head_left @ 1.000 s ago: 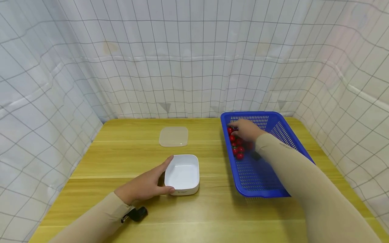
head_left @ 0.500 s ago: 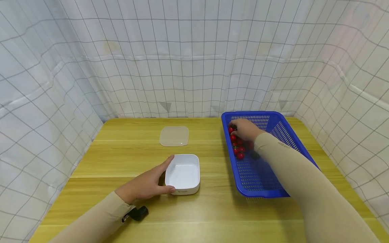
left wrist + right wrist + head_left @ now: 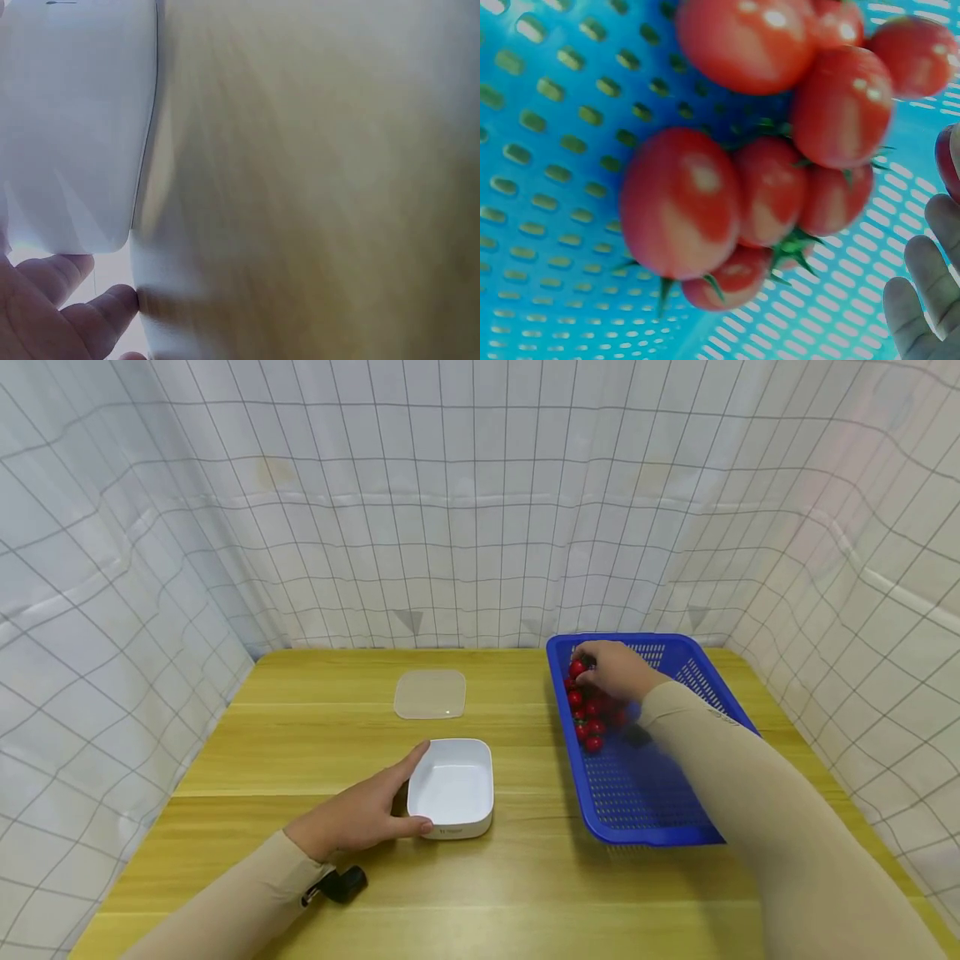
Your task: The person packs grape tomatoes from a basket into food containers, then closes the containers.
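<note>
My left hand holds a small white square container by its left side, thumb at the front wall and a finger at the far corner. In the left wrist view, fingers lie by the container's wall. Over the far left part of a blue plastic basket, my right hand pinches a cherry tomato between thumb and finger. Several more cherry tomatoes lie below it in the basket. The right wrist view shows red tomatoes with green stems beside the fingers.
A flat translucent lid lies on the wooden table behind the container. White checked curtains stand around the table's back and sides. A small black device is at the left wrist.
My right hand has shifted slightly right and up in the basket, and a tomato now shows between its fingertips. The left hand and the container have stayed in place.
</note>
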A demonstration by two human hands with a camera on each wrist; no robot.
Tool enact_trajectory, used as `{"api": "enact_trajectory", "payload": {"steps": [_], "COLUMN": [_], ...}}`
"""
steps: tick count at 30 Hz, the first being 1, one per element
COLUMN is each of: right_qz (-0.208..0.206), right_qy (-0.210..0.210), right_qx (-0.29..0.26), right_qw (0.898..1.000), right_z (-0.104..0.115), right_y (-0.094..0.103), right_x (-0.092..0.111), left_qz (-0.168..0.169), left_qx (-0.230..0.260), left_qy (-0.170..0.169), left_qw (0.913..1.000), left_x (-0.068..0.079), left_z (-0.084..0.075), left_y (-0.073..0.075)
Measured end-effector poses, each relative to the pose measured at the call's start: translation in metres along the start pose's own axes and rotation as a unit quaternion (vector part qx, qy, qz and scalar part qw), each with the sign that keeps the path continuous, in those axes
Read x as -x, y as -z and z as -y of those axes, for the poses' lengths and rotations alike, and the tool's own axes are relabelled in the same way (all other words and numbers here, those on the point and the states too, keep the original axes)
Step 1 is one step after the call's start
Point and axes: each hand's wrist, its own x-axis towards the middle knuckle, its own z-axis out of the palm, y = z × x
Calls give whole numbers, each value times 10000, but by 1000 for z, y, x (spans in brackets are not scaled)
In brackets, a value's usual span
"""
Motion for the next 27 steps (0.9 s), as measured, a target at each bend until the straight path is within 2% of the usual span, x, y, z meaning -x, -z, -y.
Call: {"api": "enact_trajectory", "payload": {"steps": [7,15,27], "right_qz": [-107,-204,-76], "right_qy": [-69,168,656], "right_qx": [-17,-279,-341], "right_qw": [9999,9993,9972], "right_z": [8,28,71], "right_y": [15,29,27], "right_x": [6,16,21], "left_qz": [38,45,56], "left_qx": [19,-12,66], "left_qy": [2,-11,2], "left_qw": [10000,10000,10000], "left_x": [0,-1,0], "left_z": [-2,-3,-4], "left_y": [2,3,3]}}
